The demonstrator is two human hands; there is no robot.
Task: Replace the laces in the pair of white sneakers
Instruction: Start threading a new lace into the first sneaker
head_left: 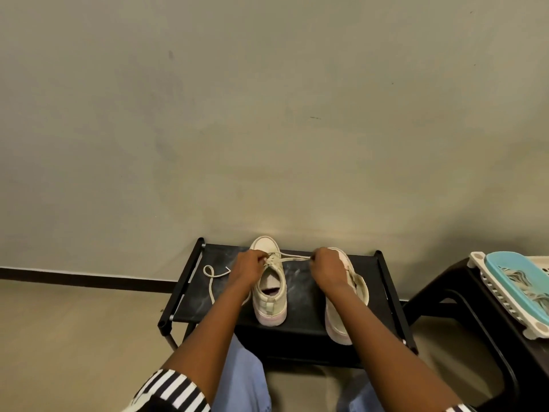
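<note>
Head view: two sneakers on one rack (300, 331), toes to 12 o'clock. Centre sneaker (269, 304); second sneaker (337, 322) at its 3 o'clock, partly under right forearm. One lace (297, 257) taut between two hands: left hand (249, 264) pinches it at eyelets, right hand (328, 267) pinches it at 3 o'clock. One basket (499, 263) far at 3 o'clock.

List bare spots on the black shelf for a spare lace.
Free: the strip between left sneaker and right sneaker; the edge between right sneaker and shelf rail. Crowded: the back, where left hand and right hand pinch the lace; the left end, where loose lace lies.
</note>
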